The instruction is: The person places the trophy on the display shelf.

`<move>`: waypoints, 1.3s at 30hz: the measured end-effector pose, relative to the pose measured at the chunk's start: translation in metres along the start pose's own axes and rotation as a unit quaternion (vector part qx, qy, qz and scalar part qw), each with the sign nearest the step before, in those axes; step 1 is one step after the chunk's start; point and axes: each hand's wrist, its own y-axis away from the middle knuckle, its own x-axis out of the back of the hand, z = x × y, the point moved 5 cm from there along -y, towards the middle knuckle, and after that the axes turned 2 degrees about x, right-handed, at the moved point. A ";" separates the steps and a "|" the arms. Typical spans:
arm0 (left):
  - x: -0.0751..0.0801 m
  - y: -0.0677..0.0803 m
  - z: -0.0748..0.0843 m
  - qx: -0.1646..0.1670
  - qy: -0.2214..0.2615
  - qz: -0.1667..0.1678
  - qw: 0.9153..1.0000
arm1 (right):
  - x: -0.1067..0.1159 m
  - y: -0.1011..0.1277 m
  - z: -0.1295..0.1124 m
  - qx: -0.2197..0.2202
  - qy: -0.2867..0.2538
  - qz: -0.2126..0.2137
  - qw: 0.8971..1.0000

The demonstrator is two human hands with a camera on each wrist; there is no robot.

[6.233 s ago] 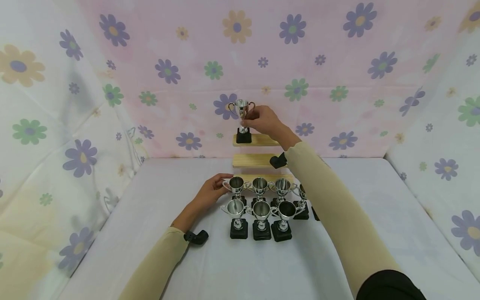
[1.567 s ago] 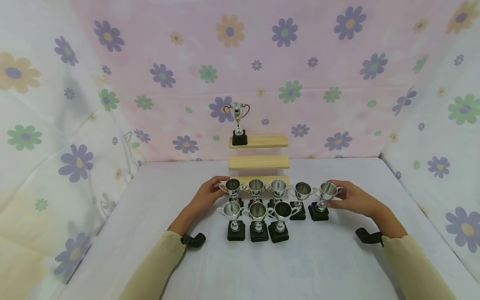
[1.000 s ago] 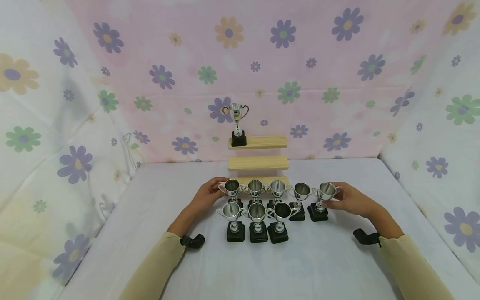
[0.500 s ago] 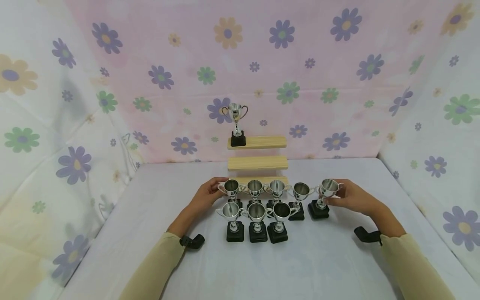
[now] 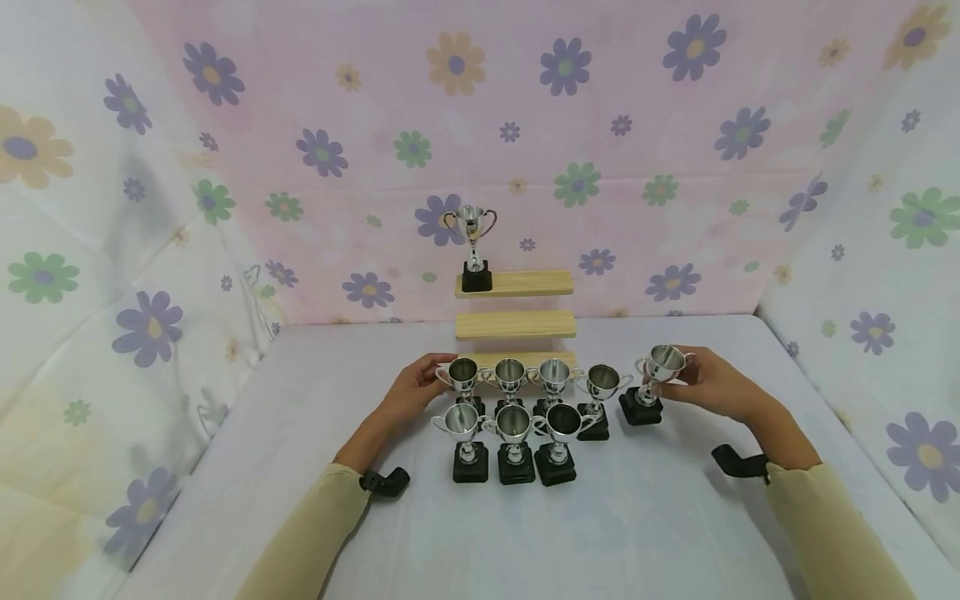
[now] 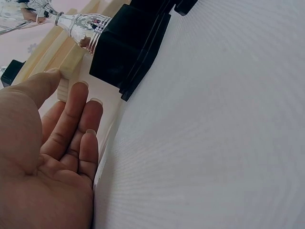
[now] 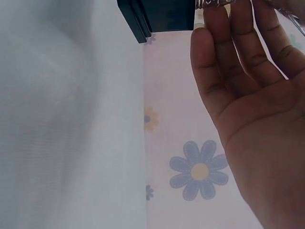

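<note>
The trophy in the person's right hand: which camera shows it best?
The head view: the whole tilted trophy shows, held by the right hand. The right wrist view catches only its black base; the left wrist view shows other trophies.

Pink flower-printed cloth (image 5: 525, 125) was hung behind, pale flowered cloths (image 5: 90, 275) were draped at both sides, a white-covered table (image 5: 570, 533) was evenly lit.

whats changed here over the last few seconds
The right hand let go of the trophy on the top shelf, came down and gripped the rightmost trophy, which is now lifted and tilted. The left hand stays against the back-left trophy; the other trophies have not moved.
</note>
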 end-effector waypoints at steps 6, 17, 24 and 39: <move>-0.001 0.000 -0.001 0.004 0.003 0.002 1.000 | 0.004 -0.005 -0.007 0.015 -0.010 0.013 1.000; -0.002 0.001 -0.002 0.005 -0.001 0.002 1.000 | 0.021 -0.023 -0.024 0.003 -0.005 0.061 0.998; -0.002 0.001 -0.001 0.008 0.001 -0.001 1.000 | 0.031 -0.036 -0.036 -0.011 0.016 0.078 0.997; -0.001 0.001 0.002 0.011 -0.002 0.001 1.000 | 0.041 -0.072 -0.066 -0.029 0.065 0.073 0.995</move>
